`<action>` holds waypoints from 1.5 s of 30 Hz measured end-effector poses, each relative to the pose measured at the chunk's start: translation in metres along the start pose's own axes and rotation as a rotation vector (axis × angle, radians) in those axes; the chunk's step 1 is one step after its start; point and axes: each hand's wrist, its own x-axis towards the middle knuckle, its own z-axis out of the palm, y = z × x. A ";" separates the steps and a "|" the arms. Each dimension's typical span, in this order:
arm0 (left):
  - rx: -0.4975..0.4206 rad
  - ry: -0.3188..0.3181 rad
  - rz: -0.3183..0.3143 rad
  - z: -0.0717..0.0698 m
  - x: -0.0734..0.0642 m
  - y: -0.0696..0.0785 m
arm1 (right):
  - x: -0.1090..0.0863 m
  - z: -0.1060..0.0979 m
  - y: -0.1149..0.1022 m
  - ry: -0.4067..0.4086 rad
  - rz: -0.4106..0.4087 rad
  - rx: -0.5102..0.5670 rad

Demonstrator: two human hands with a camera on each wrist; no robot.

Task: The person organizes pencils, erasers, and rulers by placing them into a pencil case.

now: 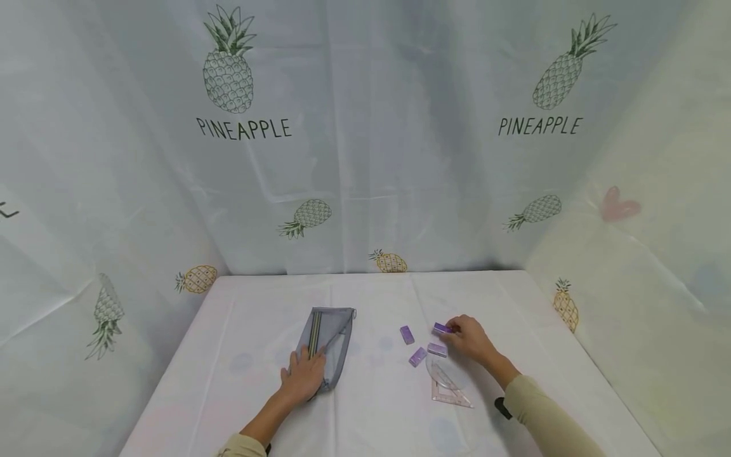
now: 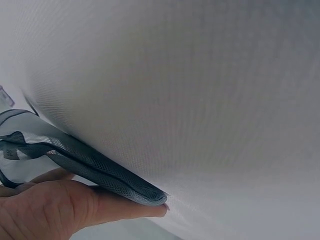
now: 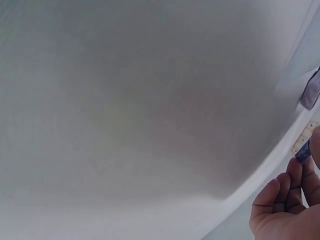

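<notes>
A grey mesh pencil pouch (image 1: pixel 338 336) with a striped band lies on the table, left of the middle. My left hand (image 1: pixel 304 376) rests on its near part, fingers laid over the band; in the left wrist view the thumb (image 2: pixel 125 206) runs straight along the pouch's edge. Farther right, my right hand (image 1: pixel 473 341) pinches a small purple eraser (image 1: pixel 440 328) between thumb and fingertips. Three more purple erasers lie beside it: one to the left (image 1: pixel 407 334), one nearer (image 1: pixel 417 357), and another just below the hand (image 1: pixel 437 350).
A clear round-edged protractor (image 1: pixel 431 369) and a pinkish transparent set square (image 1: pixel 451 399) overlap in front of the erasers. The white table (image 1: pixel 388 419) is bordered by pineapple-print curtains (image 1: pixel 400 158) at the back and sides.
</notes>
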 end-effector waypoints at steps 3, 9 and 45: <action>-0.002 0.004 0.003 0.001 0.000 0.000 | 0.000 0.001 -0.009 0.007 0.017 0.018; -0.009 0.006 0.015 0.001 0.002 -0.002 | 0.000 0.006 -0.030 0.008 0.057 0.031; 0.007 0.027 0.011 0.004 0.002 -0.002 | 0.003 0.088 -0.140 -0.085 -0.288 -0.049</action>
